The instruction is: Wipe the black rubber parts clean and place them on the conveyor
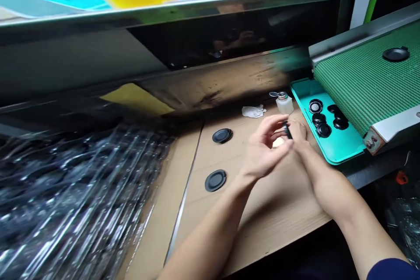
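Observation:
My left hand (267,146) is over the cardboard-covered bench, its thumb and fingers pinching a thin black disc-shaped part (287,130) seen nearly edge-on. Close against the far side of that part is my right hand (298,132); its fingertips are mostly hidden. A small pale object (278,142) shows beneath my left palm, too covered to name. To the left, two flat black round parts (222,135) with small tabs lie on the cardboard (256,232). Beyond my hands stand a small white bottle (285,104) with its lid flipped up and a crumpled white tissue (253,111).
A turquoise tray (337,151) on the right holds several black round parts. Behind it, a green conveyor belt (367,78) carries one black disc. Clear plastic trays (85,201) are stacked at left. A metal shelf (197,8) overhangs the back of the bench.

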The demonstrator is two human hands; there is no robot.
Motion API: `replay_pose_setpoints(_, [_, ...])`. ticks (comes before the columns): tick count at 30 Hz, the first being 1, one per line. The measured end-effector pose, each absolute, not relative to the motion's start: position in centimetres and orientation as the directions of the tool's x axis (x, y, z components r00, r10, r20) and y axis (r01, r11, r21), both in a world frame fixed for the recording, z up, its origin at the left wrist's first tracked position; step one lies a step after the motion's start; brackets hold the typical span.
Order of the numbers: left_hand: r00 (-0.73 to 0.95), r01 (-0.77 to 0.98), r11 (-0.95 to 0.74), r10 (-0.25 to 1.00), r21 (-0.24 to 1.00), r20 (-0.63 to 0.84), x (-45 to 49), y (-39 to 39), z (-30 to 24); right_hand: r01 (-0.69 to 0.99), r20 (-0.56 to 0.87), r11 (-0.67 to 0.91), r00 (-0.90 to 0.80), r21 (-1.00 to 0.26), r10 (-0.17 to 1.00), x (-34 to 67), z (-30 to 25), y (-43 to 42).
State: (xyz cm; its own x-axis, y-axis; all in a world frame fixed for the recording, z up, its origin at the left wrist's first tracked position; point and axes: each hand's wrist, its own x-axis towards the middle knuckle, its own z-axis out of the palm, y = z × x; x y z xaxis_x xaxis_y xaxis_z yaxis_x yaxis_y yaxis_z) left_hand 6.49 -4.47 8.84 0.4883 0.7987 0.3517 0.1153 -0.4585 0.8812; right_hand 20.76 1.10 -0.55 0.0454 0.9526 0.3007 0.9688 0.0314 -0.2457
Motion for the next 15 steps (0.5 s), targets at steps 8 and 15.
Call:
replay_pose_setpoints(8, [0.297, -0.336, 0.276, 0.938, 0.900, -0.177, -2.1, 0.0, 2.4, 0.936, 0.263, -0.152, 0.241, -0.318, 0.934, 20.3, 0.6, 1.1])
replay_pose_setpoints(15, [0.291, -0.480, 0.330, 0.934, 0.813, -0.207, -3.2, 0.9, 1.7, 0.963, 0.149, 0.212, -0.188, -0.169, 0.971, 17.5, 2.6, -1.1])
